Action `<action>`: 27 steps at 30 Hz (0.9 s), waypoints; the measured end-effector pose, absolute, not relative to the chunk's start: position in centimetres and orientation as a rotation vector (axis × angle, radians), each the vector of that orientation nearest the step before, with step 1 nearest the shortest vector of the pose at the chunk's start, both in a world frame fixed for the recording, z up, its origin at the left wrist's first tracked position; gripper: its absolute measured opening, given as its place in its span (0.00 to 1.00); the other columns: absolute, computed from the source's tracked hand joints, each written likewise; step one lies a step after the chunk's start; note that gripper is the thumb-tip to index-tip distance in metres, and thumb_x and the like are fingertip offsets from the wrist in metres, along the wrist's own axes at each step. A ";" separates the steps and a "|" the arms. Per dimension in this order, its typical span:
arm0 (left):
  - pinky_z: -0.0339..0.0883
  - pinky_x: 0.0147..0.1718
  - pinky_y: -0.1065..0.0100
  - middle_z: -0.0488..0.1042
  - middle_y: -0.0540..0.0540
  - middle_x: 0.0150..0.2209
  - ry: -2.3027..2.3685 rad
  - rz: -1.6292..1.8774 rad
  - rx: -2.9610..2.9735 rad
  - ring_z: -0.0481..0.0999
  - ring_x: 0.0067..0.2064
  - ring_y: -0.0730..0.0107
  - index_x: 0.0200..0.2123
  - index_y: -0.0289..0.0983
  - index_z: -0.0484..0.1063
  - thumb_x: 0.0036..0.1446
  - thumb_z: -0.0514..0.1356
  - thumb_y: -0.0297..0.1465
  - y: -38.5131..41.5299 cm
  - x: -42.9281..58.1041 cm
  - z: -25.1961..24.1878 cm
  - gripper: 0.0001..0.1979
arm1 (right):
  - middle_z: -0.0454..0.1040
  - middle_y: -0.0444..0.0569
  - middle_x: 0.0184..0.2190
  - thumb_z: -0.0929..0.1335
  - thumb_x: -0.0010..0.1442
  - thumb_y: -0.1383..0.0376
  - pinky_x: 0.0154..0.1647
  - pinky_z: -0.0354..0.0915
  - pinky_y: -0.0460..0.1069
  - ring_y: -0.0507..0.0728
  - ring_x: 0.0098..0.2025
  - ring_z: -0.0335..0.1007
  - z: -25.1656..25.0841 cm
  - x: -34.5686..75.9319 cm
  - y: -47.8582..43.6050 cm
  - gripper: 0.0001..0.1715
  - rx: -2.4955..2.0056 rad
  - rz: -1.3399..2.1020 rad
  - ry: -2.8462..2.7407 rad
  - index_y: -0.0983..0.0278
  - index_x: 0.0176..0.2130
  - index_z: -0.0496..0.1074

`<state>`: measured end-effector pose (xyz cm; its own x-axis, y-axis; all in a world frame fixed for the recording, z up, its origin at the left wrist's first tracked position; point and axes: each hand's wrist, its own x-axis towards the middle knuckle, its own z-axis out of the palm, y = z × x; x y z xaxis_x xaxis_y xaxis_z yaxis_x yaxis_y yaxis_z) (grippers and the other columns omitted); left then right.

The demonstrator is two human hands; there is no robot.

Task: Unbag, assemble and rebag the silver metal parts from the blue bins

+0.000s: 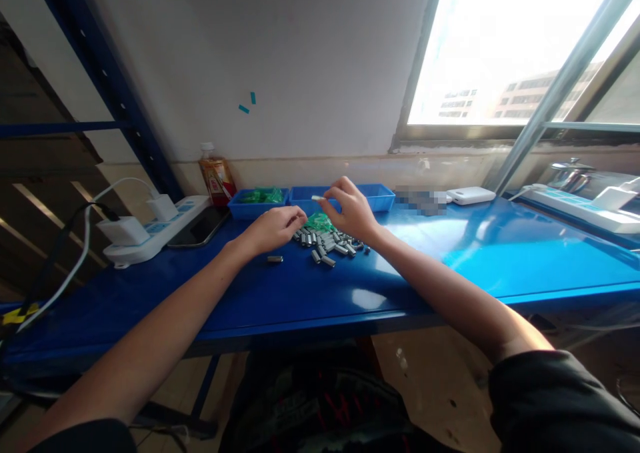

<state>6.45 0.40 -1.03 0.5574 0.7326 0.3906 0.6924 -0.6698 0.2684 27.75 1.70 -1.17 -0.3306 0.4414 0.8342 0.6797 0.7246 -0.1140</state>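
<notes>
My right hand (350, 207) is raised over the blue table (450, 259) and pinches a small pale piece (317, 198) between thumb and fingers, near the empty blue tray (370, 196). My left hand (275, 228) is curled, its fingertips at the left edge of a pile of several small grey metal cylinders (330, 243); what it holds is hidden. Small green bags (320, 221) lie under my right hand. One cylinder (275, 259) lies apart, left of the pile.
A second blue tray (257, 203) holds green bags. A white power strip (150, 229) with chargers, a dark phone (200, 228) and a bottle (216, 181) sit at the left. A white power bank (471, 195) lies by the window.
</notes>
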 end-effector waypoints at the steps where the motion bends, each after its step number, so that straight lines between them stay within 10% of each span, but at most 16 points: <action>1: 0.63 0.34 0.69 0.75 0.46 0.36 1.262 0.665 2.724 0.73 0.35 0.65 0.40 0.38 0.72 0.61 0.50 0.41 0.5 6.3 -1.1 0.16 | 0.66 0.54 0.37 0.61 0.65 0.56 0.41 0.62 0.52 0.59 0.40 0.63 -1.0 28.2 2.4 0.16 -0.929 -0.355 -1.940 0.64 0.36 0.71; 7: 0.64 0.40 0.66 0.73 0.43 0.42 1.306 0.259 2.843 0.72 0.44 0.58 0.43 0.40 0.75 0.53 0.59 0.45 0.7 6.0 -0.9 0.19 | 0.65 0.57 0.43 0.66 0.59 0.56 0.42 0.62 0.57 0.65 0.45 0.61 -1.7 31.2 5.6 0.16 -1.377 -0.401 -1.933 0.64 0.42 0.72; 14: 0.64 0.35 0.68 0.75 0.42 0.38 1.359 0.172 2.826 0.73 0.40 0.60 0.40 0.37 0.74 0.53 0.57 0.44 0.6 6.2 -0.9 0.19 | 0.64 0.52 0.34 0.61 0.55 0.67 0.41 0.62 0.54 0.60 0.40 0.61 -2.3 31.4 4.4 0.08 -1.333 -0.247 -1.828 0.62 0.25 0.66; 20: 0.63 0.36 0.72 0.77 0.47 0.40 1.257 0.253 2.732 0.75 0.39 0.66 0.44 0.40 0.74 0.59 0.48 0.34 0.4 6.1 -0.8 0.17 | 0.66 0.55 0.41 0.60 0.45 0.74 0.43 0.61 0.56 0.63 0.44 0.60 -2.4 29.4 2.9 0.20 -1.191 -0.199 -2.012 0.63 0.40 0.65; 27: 0.62 0.30 0.71 0.77 0.45 0.35 1.402 0.268 2.720 0.75 0.36 0.63 0.34 0.39 0.73 0.51 0.59 0.47 0.8 6.6 -1.6 0.17 | 0.69 0.57 0.44 0.60 0.48 0.73 0.45 0.61 0.57 0.64 0.46 0.61 -2.9 29.5 3.2 0.26 -1.259 -0.177 -2.086 0.65 0.48 0.66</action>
